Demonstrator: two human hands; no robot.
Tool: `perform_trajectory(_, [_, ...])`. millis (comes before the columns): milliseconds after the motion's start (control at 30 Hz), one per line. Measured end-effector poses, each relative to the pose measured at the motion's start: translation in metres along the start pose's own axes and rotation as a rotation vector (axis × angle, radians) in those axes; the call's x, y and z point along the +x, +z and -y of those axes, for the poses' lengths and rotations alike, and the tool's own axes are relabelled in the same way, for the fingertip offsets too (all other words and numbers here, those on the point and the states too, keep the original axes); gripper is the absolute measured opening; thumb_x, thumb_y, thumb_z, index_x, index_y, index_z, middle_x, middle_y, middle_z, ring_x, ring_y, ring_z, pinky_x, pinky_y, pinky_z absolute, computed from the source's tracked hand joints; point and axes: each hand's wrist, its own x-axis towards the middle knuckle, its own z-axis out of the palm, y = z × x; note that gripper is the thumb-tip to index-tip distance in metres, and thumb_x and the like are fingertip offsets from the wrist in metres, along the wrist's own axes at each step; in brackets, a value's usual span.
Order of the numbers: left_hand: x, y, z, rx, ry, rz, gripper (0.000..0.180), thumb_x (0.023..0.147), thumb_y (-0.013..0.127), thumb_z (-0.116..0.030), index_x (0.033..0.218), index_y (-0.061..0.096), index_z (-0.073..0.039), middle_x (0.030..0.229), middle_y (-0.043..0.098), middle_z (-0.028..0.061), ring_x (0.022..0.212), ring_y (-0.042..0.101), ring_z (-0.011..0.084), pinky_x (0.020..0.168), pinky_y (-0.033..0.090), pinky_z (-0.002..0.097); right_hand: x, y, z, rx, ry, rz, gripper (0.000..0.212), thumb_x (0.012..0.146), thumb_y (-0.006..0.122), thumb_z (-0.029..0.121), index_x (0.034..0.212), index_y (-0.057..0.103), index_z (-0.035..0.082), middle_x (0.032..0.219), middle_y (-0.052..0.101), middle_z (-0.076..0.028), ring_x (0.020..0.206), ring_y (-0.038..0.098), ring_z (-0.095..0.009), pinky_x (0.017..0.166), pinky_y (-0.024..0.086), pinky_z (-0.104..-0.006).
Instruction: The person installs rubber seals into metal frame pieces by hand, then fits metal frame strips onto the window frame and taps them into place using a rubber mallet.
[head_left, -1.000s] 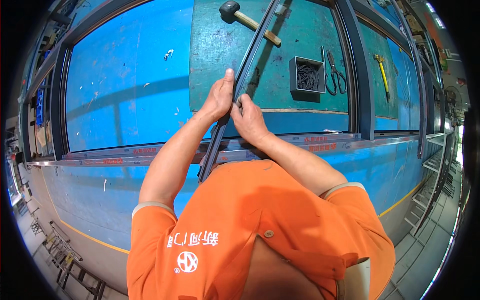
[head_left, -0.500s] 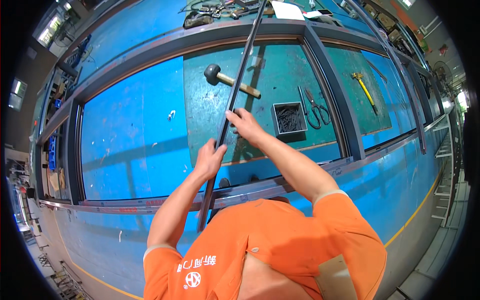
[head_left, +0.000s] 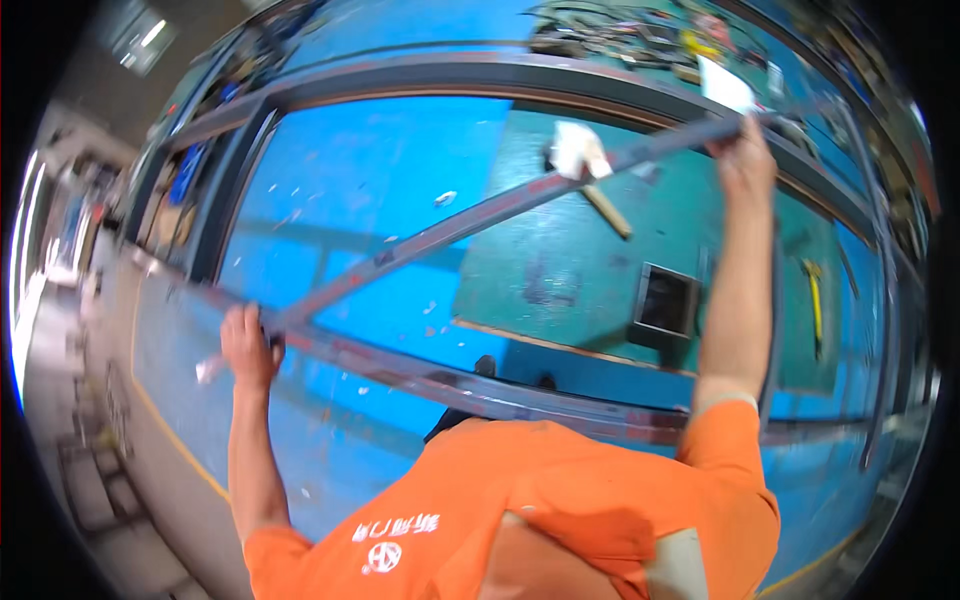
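1. Curled around the near-left part of a long dark bar (head_left: 440,235), left hand (head_left: 250,345) has its fingers closed, with the thumb on the side facing my other hand; blur hides the exact contact.
2. My right hand (head_left: 745,165) is closed on the same bar near its far end, well apart from the left, arm stretched out ahead of me.
3. Between my two grips the bar slants upward to the right; a short, pale-tipped end shows past the left hand. I cannot tell whether it touches the dark frame (head_left: 420,75) below.
4. Just beyond my right grip lies a white sheet (head_left: 725,88).
5. Left of that grip and nearer to me, a mallet's wooden handle (head_left: 606,212) rests on a green board (head_left: 500,290); its head is mostly hidden.
6. Closer to my body than the right grip, left of that forearm, sits an open box (head_left: 667,300), its contents too blurred to tell.
7. On the forearm's other side lies a yellow-handled hammer (head_left: 816,310).
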Motion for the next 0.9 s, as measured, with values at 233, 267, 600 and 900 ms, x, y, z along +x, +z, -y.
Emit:
perform_trajectory(233, [0.108, 0.137, -0.044, -0.963, -0.982, -0.299, 0.049, 0.097, 0.060, -0.028, 0.137, 0.047, -0.003, 0.127, 0.056, 0.0191, 0.112, 0.060, 0.0303, 0.093, 0.050, 0.0402, -0.051, 0.012, -0.071, 0.113, 0.037, -0.188, 0.032, 0.101, 0.065, 0.015, 0.123, 0.052, -0.004, 0.104, 0.066, -0.019, 0.087, 0.072, -0.031, 0.070, 0.063, -0.0414])
perform_trajectory(267, [0.143, 0.137, -0.117, -1.662, -1.055, -0.238, 0.036, 0.104, 0.054, -0.029, 0.130, 0.050, -0.005, 0.123, 0.059, 0.0158, 0.105, 0.064, 0.0263, 0.083, 0.056, 0.0402, -0.065, 0.021, -0.084, 0.131, 0.022, -0.243, 0.031, 0.102, 0.064, 0.016, 0.122, 0.052, -0.004, 0.103, 0.066, -0.018, 0.089, 0.072, -0.031, 0.073, 0.063, -0.0416])
perform_trajectory(600, [0.355, 0.248, -0.252, -2.368, -1.351, 0.126, 0.044, 0.105, 0.046, -0.046, 0.118, 0.045, -0.004, 0.094, 0.061, 0.0131, 0.071, 0.066, 0.0230, 0.055, 0.057, 0.0382, -0.091, 0.041, -0.175, 0.041, 0.119, -0.249, 0.038, 0.109, 0.049, 0.032, 0.119, 0.057, -0.004, 0.117, 0.067, -0.021, 0.103, 0.069, -0.034, 0.101, 0.054, -0.0544])
perform_trajectory(900, [0.416, 0.371, -0.215, -2.286, -1.372, 0.070, 0.049, 0.106, 0.037, -0.049, 0.115, 0.056, -0.005, 0.098, 0.066, 0.0163, 0.077, 0.068, 0.0306, 0.063, 0.061, 0.0520, -0.011, -0.007, -0.206, -0.096, 0.091, -0.395, 0.041, 0.109, 0.051, 0.034, 0.123, 0.057, -0.004, 0.115, 0.068, -0.020, 0.104, 0.067, -0.036, 0.102, 0.053, -0.0538])
